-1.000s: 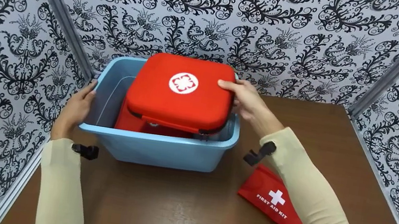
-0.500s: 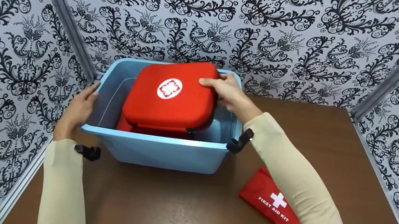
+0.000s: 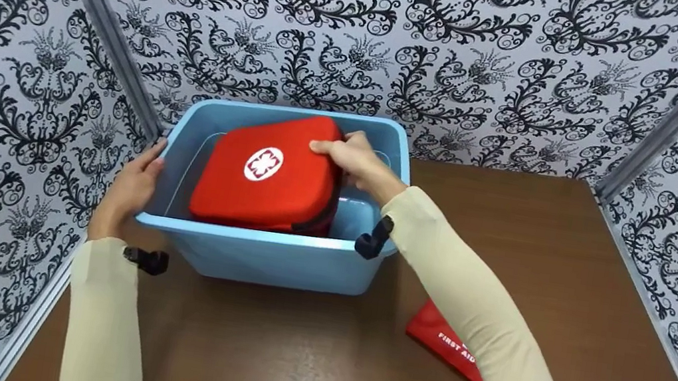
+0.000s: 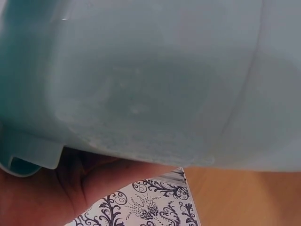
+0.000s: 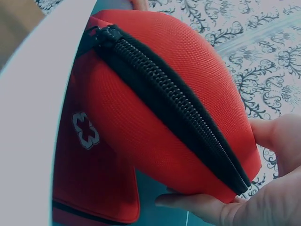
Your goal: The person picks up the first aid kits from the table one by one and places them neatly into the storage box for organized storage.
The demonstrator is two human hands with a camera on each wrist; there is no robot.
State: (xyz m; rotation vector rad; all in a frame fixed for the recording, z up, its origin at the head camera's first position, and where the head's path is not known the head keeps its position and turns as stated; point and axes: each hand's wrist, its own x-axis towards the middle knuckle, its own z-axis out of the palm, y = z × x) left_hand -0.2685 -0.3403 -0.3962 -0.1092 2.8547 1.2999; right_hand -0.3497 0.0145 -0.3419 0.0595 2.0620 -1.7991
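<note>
A red hard-shell first aid case point(image 3: 225, 190) with a white round emblem lies tilted inside the blue plastic tub point(image 3: 274, 265). My right hand point(image 3: 362, 162) grips its right end, thumb on top and fingers below. In the right wrist view the case's black zipper point(image 5: 178, 103) faces the camera, and another red case point(image 5: 103, 183) with a white emblem lies lower in the tub. At the tub's left rim my left hand point(image 3: 127, 189) holds on. The left wrist view shows the tub's outer wall point(image 4: 155, 89) with that hand point(image 4: 80, 193) under the rim.
A flat red first aid pouch point(image 3: 444, 341) with white lettering lies on the brown table point(image 3: 288, 351), partly covered by my right forearm. Patterned walls point(image 3: 361, 39) enclose the table at the back and sides; the tub stands close to the back left corner.
My right hand has carried the red case left and lowered it into the tub, turning it as it went. The left hand stays at the rim. My right forearm now covers more of the pouch.
</note>
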